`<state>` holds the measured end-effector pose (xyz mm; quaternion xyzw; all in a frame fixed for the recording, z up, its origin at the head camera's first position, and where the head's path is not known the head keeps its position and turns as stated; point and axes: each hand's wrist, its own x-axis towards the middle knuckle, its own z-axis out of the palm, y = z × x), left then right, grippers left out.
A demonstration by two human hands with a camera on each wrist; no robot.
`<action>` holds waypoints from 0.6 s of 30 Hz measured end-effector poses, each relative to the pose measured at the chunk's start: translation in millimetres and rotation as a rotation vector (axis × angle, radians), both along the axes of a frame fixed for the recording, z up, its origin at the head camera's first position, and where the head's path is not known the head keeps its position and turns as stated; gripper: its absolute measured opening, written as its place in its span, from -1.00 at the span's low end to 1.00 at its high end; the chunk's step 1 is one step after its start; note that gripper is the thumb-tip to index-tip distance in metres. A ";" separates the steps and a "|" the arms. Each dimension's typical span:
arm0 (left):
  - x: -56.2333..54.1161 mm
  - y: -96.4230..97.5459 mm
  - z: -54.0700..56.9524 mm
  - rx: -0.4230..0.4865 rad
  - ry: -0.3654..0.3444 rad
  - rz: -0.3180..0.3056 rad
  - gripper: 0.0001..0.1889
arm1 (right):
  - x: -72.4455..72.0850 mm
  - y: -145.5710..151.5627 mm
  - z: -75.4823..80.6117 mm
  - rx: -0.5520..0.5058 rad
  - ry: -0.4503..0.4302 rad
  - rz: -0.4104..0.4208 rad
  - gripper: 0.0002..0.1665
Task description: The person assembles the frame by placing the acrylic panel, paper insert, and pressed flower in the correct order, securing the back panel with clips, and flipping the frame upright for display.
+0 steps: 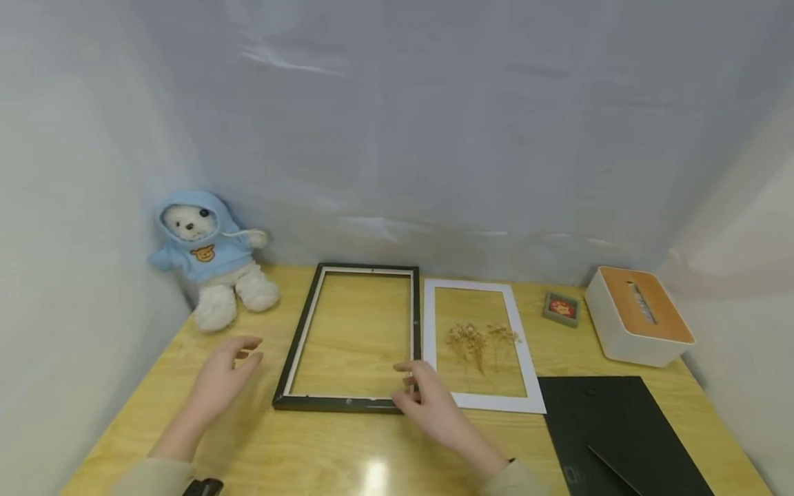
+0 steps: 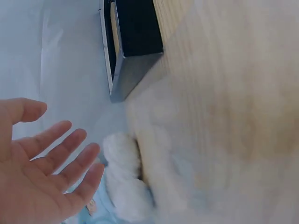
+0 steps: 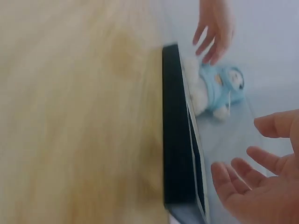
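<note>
Black frame [image 1: 322, 404]: lies flat on the table [image 1: 310, 455], the landmark here.
Left hand [image 1: 223, 372]: left of the frame, fingers loosely apart, holding nothing.
Right hand [image 1: 428, 403]: above the frame's near right corner, thumb and fingers spread, grasping nothing.
White mat [image 1: 496, 403]: just right of the frame, dried flowers [image 1: 469, 341] within its border.
Plush toy [image 1: 214, 258]: left of the frame.
Black board [image 1: 611, 413]: right of the frame, beyond the mat.
</note>
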<state>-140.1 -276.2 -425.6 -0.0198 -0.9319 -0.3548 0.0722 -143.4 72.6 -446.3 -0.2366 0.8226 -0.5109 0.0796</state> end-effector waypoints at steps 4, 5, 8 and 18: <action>4.1 -13.8 -1.6 0.078 -0.084 0.034 -0.49 | 12.4 -22.5 -8.5 -0.151 -0.205 0.054 -0.58; 4.5 -18.2 -1.7 0.090 -0.104 0.045 -0.48 | 15.5 -28.2 -11.3 -0.180 -0.247 0.064 -0.60; 6.8 -30.8 -1.9 0.147 -0.178 0.061 -0.40 | 25.2 -45.8 -19.0 -0.246 -0.388 0.086 -0.66; 1.3 -60.2 -15.8 0.540 -0.271 0.131 -0.37 | 38.8 -91.0 -39.8 -0.556 -0.855 0.232 -0.57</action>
